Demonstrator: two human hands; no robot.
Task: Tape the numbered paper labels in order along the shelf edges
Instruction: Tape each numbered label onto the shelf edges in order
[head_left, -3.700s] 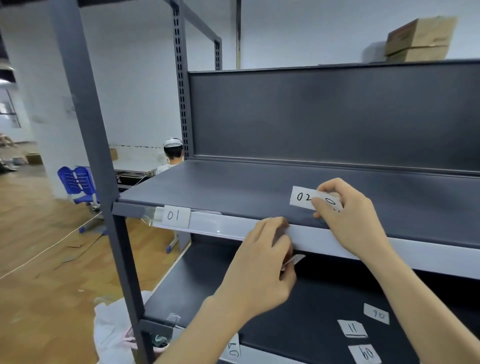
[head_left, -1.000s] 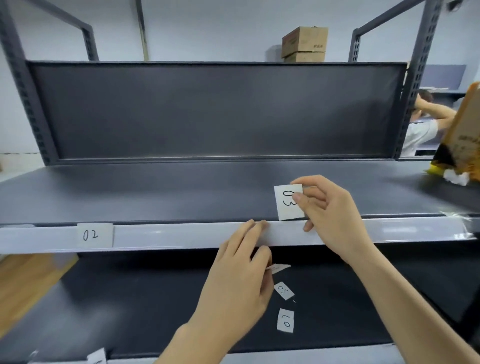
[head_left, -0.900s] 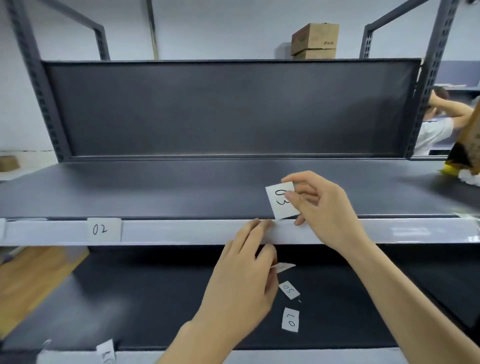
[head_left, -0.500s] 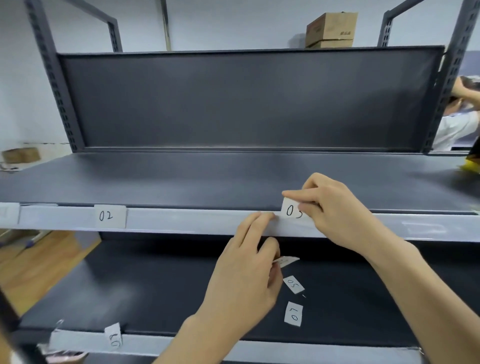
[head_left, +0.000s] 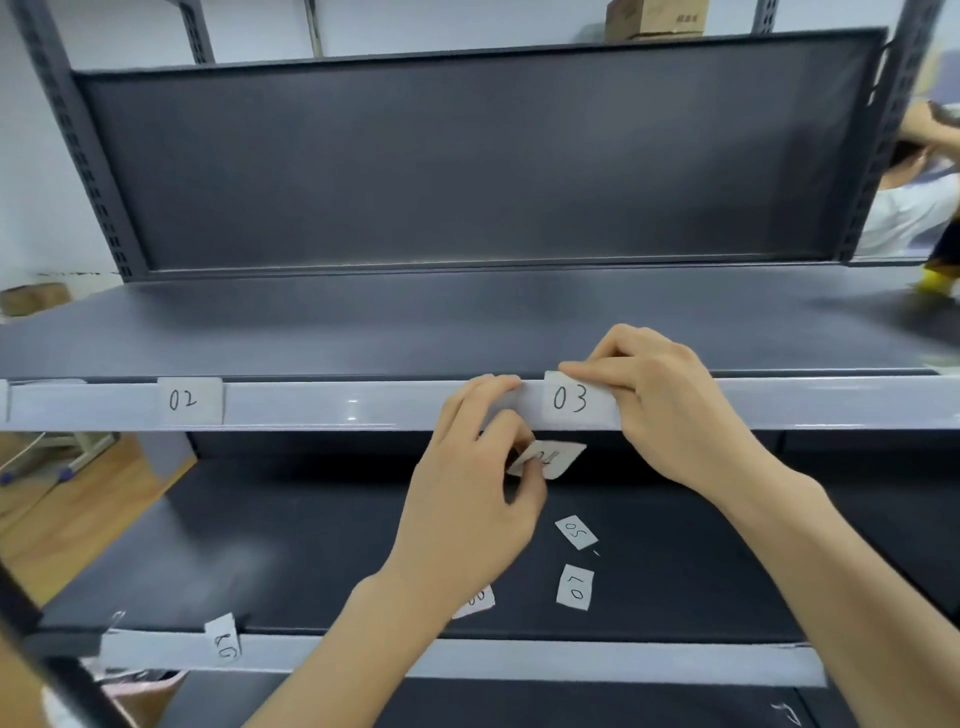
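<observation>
The upper shelf's pale grey edge strip (head_left: 337, 405) carries label 02 (head_left: 189, 400) at the left. Label 03 (head_left: 570, 400) lies flat on the strip further right. My right hand (head_left: 675, 415) pinches its right end, with the index finger along its top edge. My left hand (head_left: 467, 478) touches the strip just left of label 03 with two fingertips, while its thumb and lower fingers grip another paper label (head_left: 553, 457) whose number is unclear. Loose labels 05 (head_left: 575, 531) and 07 (head_left: 575, 587) lie on the dark lower shelf (head_left: 260, 545).
Another loose label (head_left: 475, 603) peeks out from under my left forearm. One more (head_left: 224, 644) hangs on the lower shelf's edge strip. A cardboard box (head_left: 654, 18) sits on top of the rack. A person in a white shirt (head_left: 919, 208) is beyond the right upright.
My right hand brought label 03 down from above the shelf and turned it flat onto the edge strip. My left hand stayed at the strip, holding the spare label.
</observation>
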